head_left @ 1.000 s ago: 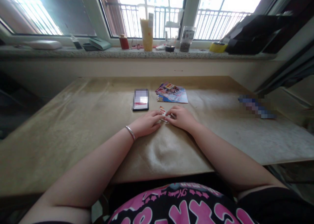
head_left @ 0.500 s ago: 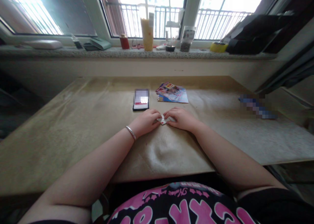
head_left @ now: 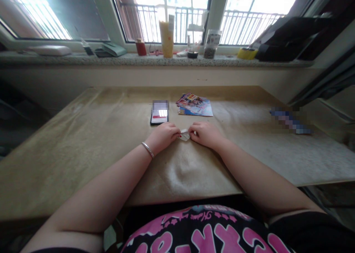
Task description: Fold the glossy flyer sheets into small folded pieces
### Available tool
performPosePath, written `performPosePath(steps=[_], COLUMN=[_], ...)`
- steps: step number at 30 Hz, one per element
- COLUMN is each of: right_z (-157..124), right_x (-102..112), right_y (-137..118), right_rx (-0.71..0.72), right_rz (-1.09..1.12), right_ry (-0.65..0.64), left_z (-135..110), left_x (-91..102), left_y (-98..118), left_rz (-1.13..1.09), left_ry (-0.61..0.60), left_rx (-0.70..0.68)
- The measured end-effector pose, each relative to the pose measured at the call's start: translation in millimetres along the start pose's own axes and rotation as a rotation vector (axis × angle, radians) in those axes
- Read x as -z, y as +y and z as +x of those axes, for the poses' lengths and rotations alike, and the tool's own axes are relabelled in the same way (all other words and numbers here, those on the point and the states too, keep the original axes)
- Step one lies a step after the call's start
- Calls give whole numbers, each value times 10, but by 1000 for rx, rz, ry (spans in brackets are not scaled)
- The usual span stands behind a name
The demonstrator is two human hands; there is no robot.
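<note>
A small piece of folded white paper [head_left: 185, 135] is between my two hands, low over the table. My left hand [head_left: 165, 135] pinches its left edge between thumb and fingers. On the other side, my right hand [head_left: 206, 134] has its curled fingertips closed on the paper's right edge. The fingertips hide both ends of the paper. Just beyond my left hand lies a phone [head_left: 160, 113] with its screen lit. Past my right hand rests a small pile of colourful printed booklets or cards [head_left: 195, 105].
A golden-brown cloth covers the table [head_left: 111, 134]. Far right lies a blurred bluish item [head_left: 291, 121]. Along the windowsill [head_left: 149, 60] stand a tall yellow cup [head_left: 166, 40], a red container [head_left: 140, 47], a jar [head_left: 211, 45] and a black bag [head_left: 285, 42].
My hands have drawn slightly apart and the fingers have curled in more. More of the white paper shows between them, flatter than before.
</note>
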State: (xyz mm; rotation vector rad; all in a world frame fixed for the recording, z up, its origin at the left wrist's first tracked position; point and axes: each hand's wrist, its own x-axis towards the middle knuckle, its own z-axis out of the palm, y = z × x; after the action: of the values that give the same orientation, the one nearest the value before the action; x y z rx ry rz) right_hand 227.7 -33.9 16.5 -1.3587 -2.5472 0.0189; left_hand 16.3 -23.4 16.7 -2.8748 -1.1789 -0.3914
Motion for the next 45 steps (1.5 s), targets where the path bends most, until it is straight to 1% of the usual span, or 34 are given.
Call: performPosePath(steps=[7,11,17,21,24,27,30,37,39,41,44,45], right_z=[9,16,14,18,19,19,24,24,23,24,23,20], right_x=[-30,-13,16,2,-12,-8,4,13,10,1,-17,-23], right_y=[-20,-56,-119,-81,-20,27,40,6,36,93,194,219], right_rx=[-163,-221,-237,-218,-199,-234,-279,-327,-304,-283,-294,-299], right_rz=[51,18,-75,-15,60,128,176,84,122,208,341,359], right_ry=[-11,-30,-48,-97,-101,-123,-167,-153,-159,-181,-213,-191], left_z=[15,23,11,-8,-11,-1,14,23,20,19,22,23], left_x=[-49,-68,-45,-17,-1,12,25,45,47,45,35,31], left_y=[-7,-16,-4,11,19,24,27,29,32,33,29,25], left_rz=[-39,-57,-95,-61,-36,-56,-87,-92,-90,-91,-104,-108], left_ry=[7,11,5,27,38,3,-31,-62,-63,-60,-49,-48], left_rx=[80,113,152,141,130,141,186,263,265,265,264,263])
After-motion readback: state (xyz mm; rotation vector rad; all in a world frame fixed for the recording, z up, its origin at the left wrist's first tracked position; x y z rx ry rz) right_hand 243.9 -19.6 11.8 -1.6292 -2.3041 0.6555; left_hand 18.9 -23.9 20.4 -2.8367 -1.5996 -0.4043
